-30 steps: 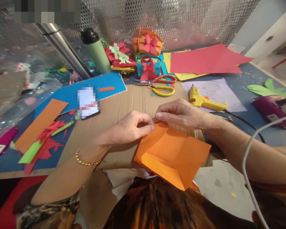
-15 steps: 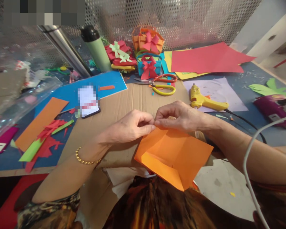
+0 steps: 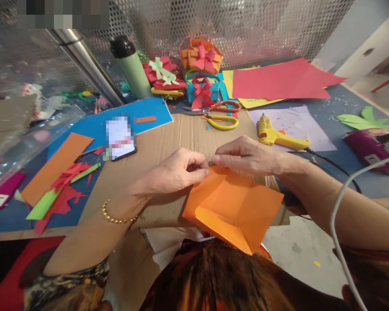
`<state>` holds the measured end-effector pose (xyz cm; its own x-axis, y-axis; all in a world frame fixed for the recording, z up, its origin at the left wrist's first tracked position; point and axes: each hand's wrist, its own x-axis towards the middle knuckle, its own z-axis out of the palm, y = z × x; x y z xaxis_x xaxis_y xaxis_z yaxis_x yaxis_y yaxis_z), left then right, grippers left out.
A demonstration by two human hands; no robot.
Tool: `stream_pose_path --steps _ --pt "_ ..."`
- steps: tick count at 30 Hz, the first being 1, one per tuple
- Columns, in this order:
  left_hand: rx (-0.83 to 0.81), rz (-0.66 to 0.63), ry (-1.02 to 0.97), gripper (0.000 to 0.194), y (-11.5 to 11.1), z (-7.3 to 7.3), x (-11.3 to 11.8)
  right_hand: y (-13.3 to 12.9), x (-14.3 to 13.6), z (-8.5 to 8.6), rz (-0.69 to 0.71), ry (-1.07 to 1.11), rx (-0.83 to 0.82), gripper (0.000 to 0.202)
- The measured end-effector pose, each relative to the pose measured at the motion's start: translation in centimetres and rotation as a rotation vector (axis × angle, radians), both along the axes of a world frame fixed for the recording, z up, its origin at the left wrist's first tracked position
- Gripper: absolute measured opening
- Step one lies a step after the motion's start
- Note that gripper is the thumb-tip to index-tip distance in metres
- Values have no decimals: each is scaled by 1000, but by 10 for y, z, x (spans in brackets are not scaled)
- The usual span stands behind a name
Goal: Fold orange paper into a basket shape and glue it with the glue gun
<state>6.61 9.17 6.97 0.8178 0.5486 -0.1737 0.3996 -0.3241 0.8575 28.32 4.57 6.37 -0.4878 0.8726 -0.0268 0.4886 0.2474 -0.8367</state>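
A folded sheet of orange paper [image 3: 233, 196] leans over the near edge of the cardboard, its lower flap bent up and creased. My left hand [image 3: 184, 170] pinches the paper's far left corner between thumb and forefinger. Along the far edge of the same sheet lies my right hand [image 3: 249, 156], thumb stretched along the paper and fingers curled behind it; the fingertips behind are partly hidden. Both hands are close together over the brown cardboard [image 3: 162, 138].
Beyond the hands lie scissors [image 3: 223, 122] and a yellow glue gun [image 3: 278, 137] with a cord. A phone [image 3: 119, 137], paper scraps [image 3: 68, 177] and an orange strip [image 3: 58, 166] are leftward. Small paper baskets [image 3: 202, 88] and a green bottle [image 3: 131, 69] stand behind. A white cable [image 3: 340, 207] hangs right.
My right hand has shifted slightly away from the left fingertips, its thumb straighter along the paper's edge. The orange paper's right corner has moved a little leftward. My left hand keeps its pinch.
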Motion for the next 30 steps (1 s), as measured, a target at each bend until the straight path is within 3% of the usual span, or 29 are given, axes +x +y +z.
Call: stream_pose_path --steps 4,13,20,25,30 --pt "-14 -15 -15 19 1 1 1 -2 -4 -3 22 2 -40 31" --pt "-65 -45 24 20 1 2 0 -3 -6 -6 101 -60 48 29" --pt "-39 -36 -19 18 4 0 0 -2 -2 1 -5 13 33 38" --pt "-48 -16 -33 18 0 1 2 -3 -7 -4 43 -26 -11 31" --pt "-192 -49 8 27 7 3 -3 -4 -10 -5 23 -8 45 25"
